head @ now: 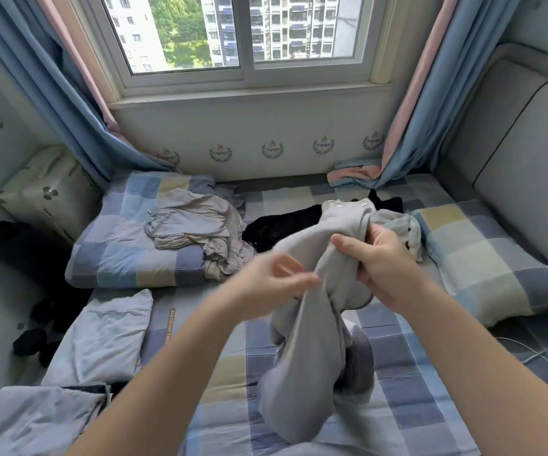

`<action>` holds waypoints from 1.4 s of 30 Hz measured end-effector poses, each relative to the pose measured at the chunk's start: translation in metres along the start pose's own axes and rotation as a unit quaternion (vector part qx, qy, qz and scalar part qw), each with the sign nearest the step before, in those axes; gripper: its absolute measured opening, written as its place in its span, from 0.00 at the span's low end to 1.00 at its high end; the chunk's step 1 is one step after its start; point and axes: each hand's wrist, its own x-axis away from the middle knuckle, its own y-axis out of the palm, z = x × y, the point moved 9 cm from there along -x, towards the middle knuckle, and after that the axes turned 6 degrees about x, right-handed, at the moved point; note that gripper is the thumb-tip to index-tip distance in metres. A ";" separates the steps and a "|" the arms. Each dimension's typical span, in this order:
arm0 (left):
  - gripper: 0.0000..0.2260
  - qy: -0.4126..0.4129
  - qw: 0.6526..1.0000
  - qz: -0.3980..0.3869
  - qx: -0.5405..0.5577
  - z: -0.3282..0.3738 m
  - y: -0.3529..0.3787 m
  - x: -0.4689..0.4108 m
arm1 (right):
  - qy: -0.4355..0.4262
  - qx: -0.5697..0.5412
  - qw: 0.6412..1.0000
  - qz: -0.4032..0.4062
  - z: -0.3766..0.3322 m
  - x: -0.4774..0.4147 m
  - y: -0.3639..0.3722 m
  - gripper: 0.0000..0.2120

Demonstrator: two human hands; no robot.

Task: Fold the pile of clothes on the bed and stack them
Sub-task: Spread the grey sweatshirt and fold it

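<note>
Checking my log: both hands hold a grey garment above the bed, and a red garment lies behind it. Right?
No. The head view shows a black garment lying behind it, not a red one. The left hand and right hand do hold the grey garment above the bed.

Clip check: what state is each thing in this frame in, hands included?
Grey garment: unfolded, bunched, hanging from both hands.
Left hand: pinches the garment's edge; blurred.
Right hand: grips the bunched fabric.
Beige garment: crumpled, unfolded, on the checked quilt.
Black garment: unfolded, lying on the bed.
Window: shut.
Curtains: drawn aside.
</note>
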 end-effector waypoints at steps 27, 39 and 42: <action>0.10 0.189 0.918 0.321 0.133 0.047 -0.084 -0.003 | 0.047 0.111 0.991 0.052 0.030 0.017 -0.005 0.20; 0.07 0.139 0.884 0.286 0.342 0.038 -0.094 -0.015 | 0.018 0.242 0.967 -0.084 0.052 -0.006 0.084 0.06; 0.06 0.124 0.894 0.330 0.276 0.010 -0.093 -0.006 | 0.025 0.205 0.978 -0.031 0.038 -0.017 0.052 0.11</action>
